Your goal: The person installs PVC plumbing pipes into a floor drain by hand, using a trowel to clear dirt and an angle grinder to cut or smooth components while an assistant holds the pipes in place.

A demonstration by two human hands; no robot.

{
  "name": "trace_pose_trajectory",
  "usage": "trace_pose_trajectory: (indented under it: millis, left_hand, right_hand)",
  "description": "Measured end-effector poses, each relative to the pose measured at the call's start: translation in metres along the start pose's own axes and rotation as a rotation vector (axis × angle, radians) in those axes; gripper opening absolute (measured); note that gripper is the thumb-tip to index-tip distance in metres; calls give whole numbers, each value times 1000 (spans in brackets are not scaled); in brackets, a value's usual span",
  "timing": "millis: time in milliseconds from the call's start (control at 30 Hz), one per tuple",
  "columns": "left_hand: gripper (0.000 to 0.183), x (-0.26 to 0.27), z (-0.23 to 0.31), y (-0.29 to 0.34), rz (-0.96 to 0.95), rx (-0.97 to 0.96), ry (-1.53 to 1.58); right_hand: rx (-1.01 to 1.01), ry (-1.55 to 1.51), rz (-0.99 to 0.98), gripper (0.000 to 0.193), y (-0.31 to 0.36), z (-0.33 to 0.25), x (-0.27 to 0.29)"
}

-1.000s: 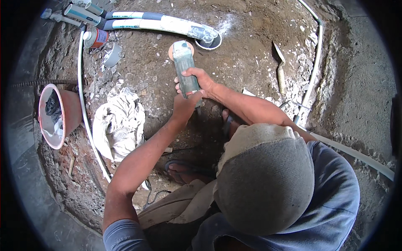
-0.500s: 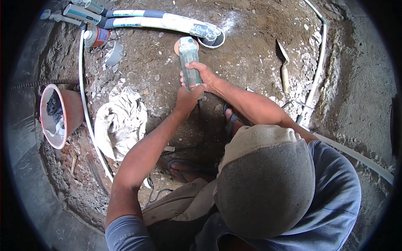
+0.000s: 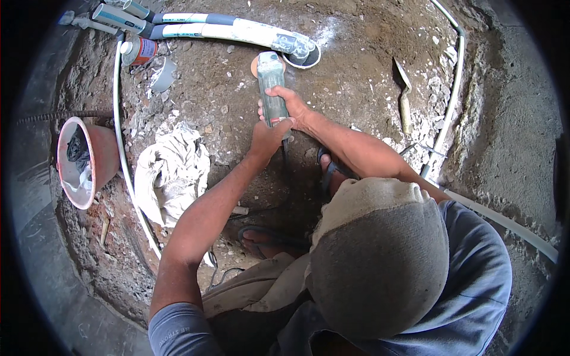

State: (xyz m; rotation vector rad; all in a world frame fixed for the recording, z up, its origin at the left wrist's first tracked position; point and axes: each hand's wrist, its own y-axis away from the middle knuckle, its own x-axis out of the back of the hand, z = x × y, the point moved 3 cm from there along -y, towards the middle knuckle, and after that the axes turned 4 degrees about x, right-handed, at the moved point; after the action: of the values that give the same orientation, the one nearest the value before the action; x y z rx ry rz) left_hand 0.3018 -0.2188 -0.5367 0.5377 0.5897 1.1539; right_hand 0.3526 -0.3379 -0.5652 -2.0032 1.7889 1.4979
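A green angle grinder (image 3: 272, 83) points away from me, held low over the soil. My left hand (image 3: 268, 137) is closed round its rear end, where a dark cord hangs down. My right hand (image 3: 289, 107) grips the middle of the body, with the thumb on top and fingertips showing on the left side. The tan disc (image 3: 255, 67) shows partly under the grinder's head. Just right of that head lies the round open end of a white pipe fitting (image 3: 309, 61); whether the disc touches it I cannot tell.
White pipes (image 3: 208, 31) run along the far side, near a red can (image 3: 141, 52) and a grey pipe piece (image 3: 162, 76). At left are a pink bucket (image 3: 105, 155) and a crumpled white cloth (image 3: 172, 172). A trowel (image 3: 405, 98) lies right; thin conduits (image 3: 122, 136) edge the soil.
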Motion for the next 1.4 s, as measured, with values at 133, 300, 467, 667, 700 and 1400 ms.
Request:
trace_pose_trajectory:
  millis: [133,300,467,667,700,1400]
  left_hand:
    - [33,0,2,-1,33,-8,-12]
    - [30,-3,6,2,37,-67,-31]
    - [28,-3,3,7,16,-26,-15]
    - [29,-4,3,8,5,-117,-87]
    - [29,-5,3,8,2,-119,-65]
    - [28,-20,10,23,30,-84,-8]
  right_hand:
    - [12,-3,17,52,-1,-2,-2]
    - [7,-19,26,51,-1,-1,0]
    - [8,5,32,50,2,2,2]
    - [0,15,16,50,2,2,5]
    - [-17,5,12,49,2,2,6]
    - [21,-8,34,44,19,-1,5]
